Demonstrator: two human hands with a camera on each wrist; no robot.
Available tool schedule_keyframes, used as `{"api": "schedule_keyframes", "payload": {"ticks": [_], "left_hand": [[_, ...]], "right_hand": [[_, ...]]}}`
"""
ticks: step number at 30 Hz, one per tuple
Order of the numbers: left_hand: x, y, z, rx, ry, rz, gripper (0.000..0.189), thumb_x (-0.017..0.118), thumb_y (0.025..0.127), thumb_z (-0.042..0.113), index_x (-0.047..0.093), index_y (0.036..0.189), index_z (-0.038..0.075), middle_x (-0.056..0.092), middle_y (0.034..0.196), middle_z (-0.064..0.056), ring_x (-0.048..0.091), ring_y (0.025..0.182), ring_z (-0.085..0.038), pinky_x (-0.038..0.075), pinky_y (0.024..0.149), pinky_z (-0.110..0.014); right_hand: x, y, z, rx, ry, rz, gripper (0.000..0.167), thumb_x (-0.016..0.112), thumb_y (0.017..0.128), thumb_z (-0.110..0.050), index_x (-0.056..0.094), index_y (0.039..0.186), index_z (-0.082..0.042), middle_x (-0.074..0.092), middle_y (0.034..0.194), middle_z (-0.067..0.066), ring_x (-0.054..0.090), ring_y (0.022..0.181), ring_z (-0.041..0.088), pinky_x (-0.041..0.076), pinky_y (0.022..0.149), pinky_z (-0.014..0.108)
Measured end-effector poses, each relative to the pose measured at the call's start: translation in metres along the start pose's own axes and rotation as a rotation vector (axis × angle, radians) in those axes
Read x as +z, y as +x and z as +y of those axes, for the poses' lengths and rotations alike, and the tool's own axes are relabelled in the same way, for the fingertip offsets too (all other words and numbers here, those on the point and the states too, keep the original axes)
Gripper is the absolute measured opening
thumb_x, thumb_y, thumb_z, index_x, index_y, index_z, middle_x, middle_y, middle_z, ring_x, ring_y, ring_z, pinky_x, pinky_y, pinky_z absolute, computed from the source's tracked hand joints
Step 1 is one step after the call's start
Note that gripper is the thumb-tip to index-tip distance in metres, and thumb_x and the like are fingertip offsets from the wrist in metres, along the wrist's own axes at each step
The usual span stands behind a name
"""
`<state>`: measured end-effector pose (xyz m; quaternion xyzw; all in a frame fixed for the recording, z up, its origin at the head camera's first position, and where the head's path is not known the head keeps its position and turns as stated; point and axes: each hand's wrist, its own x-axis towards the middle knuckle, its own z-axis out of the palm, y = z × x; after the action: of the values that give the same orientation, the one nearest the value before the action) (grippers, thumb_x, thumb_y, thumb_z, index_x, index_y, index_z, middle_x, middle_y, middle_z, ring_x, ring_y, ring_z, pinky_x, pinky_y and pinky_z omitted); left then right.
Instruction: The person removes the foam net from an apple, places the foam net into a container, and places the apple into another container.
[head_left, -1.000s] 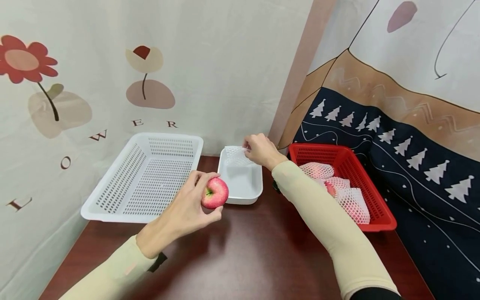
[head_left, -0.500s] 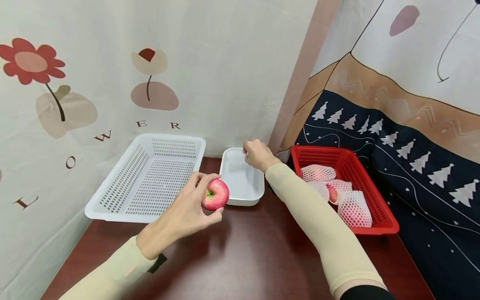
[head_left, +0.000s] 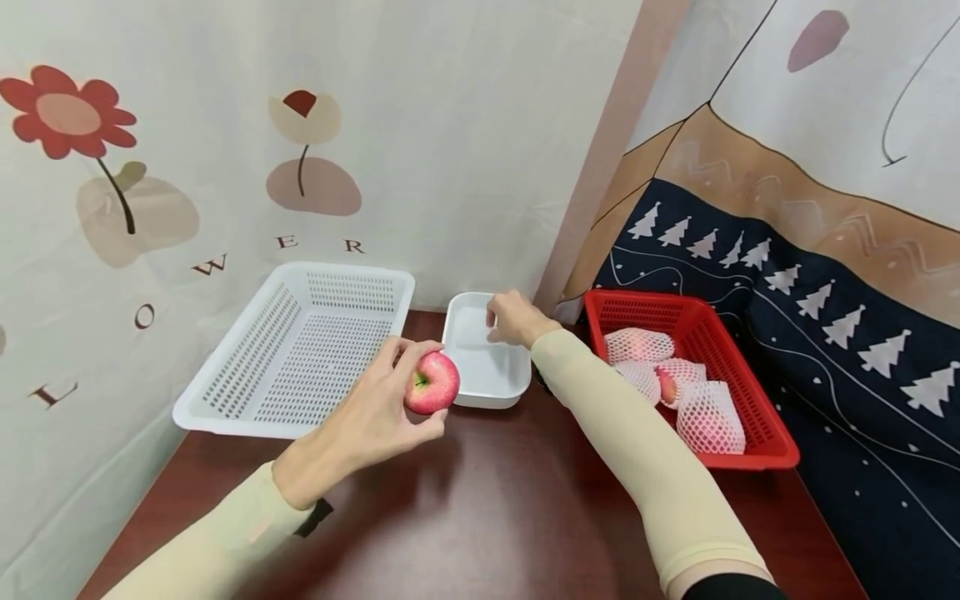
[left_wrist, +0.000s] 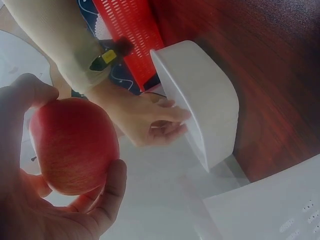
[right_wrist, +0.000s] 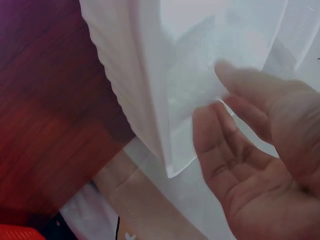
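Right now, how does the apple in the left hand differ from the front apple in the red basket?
The held apple is bare; the front apple is in a white net. The held apple is gripped by the left hand, while the front apple lies in the red basket. Both look reddish.

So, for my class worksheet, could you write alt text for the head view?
A person's left hand holds a bare red apple above a brown table, while the right hand hangs over a small white tray. A larger white basket sits at left, a red basket of net-wrapped apples at right.
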<state>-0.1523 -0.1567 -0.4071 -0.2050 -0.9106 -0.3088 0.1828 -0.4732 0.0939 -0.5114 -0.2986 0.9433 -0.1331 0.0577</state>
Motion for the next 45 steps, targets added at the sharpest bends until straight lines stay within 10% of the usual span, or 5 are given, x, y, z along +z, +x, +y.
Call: {"api": "schedule_keyframes", "payload": {"ticks": [15,45], "left_hand": [[0.0,0.002,-0.002,-0.002,0.016,-0.015,0.082,0.095,0.081,0.03,0.062,0.155,0.019,0.062,0.132,-0.007,0.066,0.108,-0.019,0.066,0.088,-0.04],[-0.023,0.026,-0.033,-0.119,0.054,-0.023,0.084,0.091,0.085,0.028,0.06,0.162,0.013,0.062,0.136,-0.018,0.068,0.109,-0.034,0.061,0.09,-0.049]], "right_hand": [[-0.077,-0.09,-0.093,0.06,-0.031,-0.079,0.025,0.089,0.101,-0.021,0.085,0.122,-0.008,0.084,0.118,0.012,0.08,0.109,0.027,0.068,0.099,0.045],[-0.101,-0.165,-0.131,-0.092,-0.066,0.059,0.037,0.084,0.108,-0.031,0.082,0.141,-0.015,0.076,0.135,0.014,0.074,0.116,0.029,0.066,0.101,0.047]]}}
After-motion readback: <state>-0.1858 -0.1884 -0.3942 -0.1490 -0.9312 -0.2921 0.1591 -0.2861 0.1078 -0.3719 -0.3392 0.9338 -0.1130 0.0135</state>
